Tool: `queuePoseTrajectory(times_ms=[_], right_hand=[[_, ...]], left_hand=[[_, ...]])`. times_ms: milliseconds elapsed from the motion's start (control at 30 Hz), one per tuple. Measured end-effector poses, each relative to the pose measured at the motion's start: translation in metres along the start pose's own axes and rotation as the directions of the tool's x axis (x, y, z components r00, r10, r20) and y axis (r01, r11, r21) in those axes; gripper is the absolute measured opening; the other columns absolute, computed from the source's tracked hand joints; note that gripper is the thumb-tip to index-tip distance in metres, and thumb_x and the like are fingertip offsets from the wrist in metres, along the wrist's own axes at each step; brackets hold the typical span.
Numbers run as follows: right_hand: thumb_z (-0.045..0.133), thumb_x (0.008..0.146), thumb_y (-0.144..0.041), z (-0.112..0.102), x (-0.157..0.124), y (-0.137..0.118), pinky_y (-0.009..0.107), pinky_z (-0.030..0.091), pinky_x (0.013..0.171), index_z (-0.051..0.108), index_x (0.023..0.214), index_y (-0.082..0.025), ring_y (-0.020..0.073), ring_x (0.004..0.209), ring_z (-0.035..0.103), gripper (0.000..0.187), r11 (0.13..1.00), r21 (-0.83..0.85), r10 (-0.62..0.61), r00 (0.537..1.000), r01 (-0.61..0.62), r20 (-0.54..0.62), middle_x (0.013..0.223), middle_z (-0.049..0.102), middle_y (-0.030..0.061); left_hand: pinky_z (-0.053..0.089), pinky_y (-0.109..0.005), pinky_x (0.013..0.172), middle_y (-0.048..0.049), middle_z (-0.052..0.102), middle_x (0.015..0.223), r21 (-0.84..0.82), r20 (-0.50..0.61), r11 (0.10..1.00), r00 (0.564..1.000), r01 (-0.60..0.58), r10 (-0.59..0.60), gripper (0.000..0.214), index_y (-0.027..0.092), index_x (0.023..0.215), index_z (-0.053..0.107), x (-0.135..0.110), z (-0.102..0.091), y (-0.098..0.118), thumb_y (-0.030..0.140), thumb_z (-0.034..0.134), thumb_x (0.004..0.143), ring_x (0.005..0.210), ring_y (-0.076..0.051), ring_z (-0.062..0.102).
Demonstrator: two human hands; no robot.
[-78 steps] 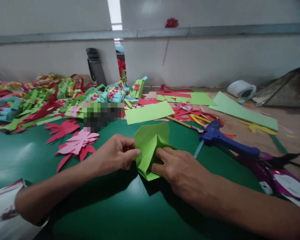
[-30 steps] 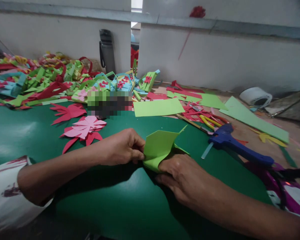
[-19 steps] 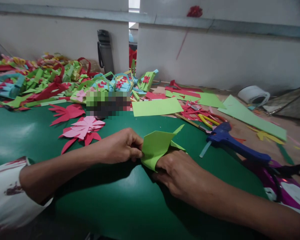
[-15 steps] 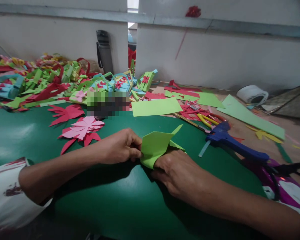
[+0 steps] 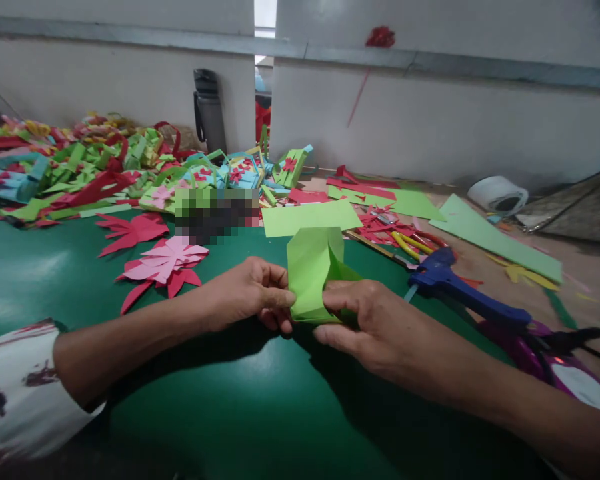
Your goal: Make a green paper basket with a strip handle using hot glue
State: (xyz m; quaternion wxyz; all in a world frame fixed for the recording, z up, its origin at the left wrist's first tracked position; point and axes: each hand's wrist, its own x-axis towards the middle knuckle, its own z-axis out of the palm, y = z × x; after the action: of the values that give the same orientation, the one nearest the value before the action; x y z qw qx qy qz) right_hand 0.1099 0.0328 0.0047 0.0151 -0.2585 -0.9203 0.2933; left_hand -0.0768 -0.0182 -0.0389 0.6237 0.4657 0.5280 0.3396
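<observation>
Green folded paper (image 5: 311,267), pressed low moments ago, now stands raised near the glue gun (image 5: 460,288), left hand (image 5: 253,293) and right hand (image 5: 367,323) pinching its base.

Folded paper (image 5: 313,267): light green, plain, no print. Table mat (image 5: 220,413): dark green, glossy, uniform. Sleeve (image 5: 15,400): white with dark red blotches. Paper flower (image 5: 167,257): pink over red petals. Cut-out (image 5: 133,230) beside it: solid red. Flat sheet (image 5: 310,218): light green, plain. Long sheet (image 5: 495,237): paler, duller green. Glue gun (image 5: 460,290): blue body, pale translucent stick at the nozzle. Scissors (image 5: 410,243): yellow handles, lying among red scraps (image 5: 380,227). Paper pile (image 5: 80,167): mixed green, red, light blue and yellow; the light blue pieces carry small red flowers. Bottle (image 5: 209,110): dark grey. Roll (image 5: 497,195): white. Wall ornament (image 5: 380,37): red.
</observation>
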Motion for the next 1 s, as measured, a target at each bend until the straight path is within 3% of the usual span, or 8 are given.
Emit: queuePoseTrajectory(times_ms=[400,700,1000], right_hand=[[0.051,0.084,-0.018,0.0006,0.001,0.0024,0.024,0.033,0.057,0.054,0.065,-0.019,0.0115,0.061,0.05,0.019,0.992,-0.102,-0.062,0.994,0.071,0.089,0.063,0.055,-0.0031],[0.05,0.084,-0.018,0.0045,0.0005,0.0059,0.025,0.031,0.061,0.042,0.063,-0.02,0.0104,0.063,0.047,0.023,0.989,-0.104,-0.097,0.994,0.102,0.045,0.062,0.047,-0.0055],[0.057,0.079,-0.016,0.0026,0.0038,0.0024,0.024,0.027,0.054,0.042,0.06,-0.018,0.0093,0.058,0.042,0.025,0.996,-0.086,-0.014,1.0,0.016,0.027,0.061,0.045,-0.005]], left_hand=[[0.047,-0.02,0.054,-0.0037,0.066,0.06,-0.01,-0.032,1.0,0.999,-0.009,0.009,0.024,0.01,0.075,0.06,-0.001,0.0044,-0.0001,0.031,0.072,0.068,0.056,-0.013,0.064],[0.05,-0.022,0.058,-0.0044,0.067,0.062,0.027,-0.03,1.0,1.0,-0.005,0.006,0.015,0.011,0.079,0.059,-0.0024,0.0032,0.0015,0.025,0.06,0.077,0.062,-0.015,0.067],[0.046,-0.021,0.053,-0.0019,0.063,0.058,0.153,-0.057,0.987,0.997,-0.048,0.057,0.012,0.01,0.076,0.062,-0.0037,0.0039,0.0026,0.022,0.06,0.076,0.054,-0.013,0.062]])
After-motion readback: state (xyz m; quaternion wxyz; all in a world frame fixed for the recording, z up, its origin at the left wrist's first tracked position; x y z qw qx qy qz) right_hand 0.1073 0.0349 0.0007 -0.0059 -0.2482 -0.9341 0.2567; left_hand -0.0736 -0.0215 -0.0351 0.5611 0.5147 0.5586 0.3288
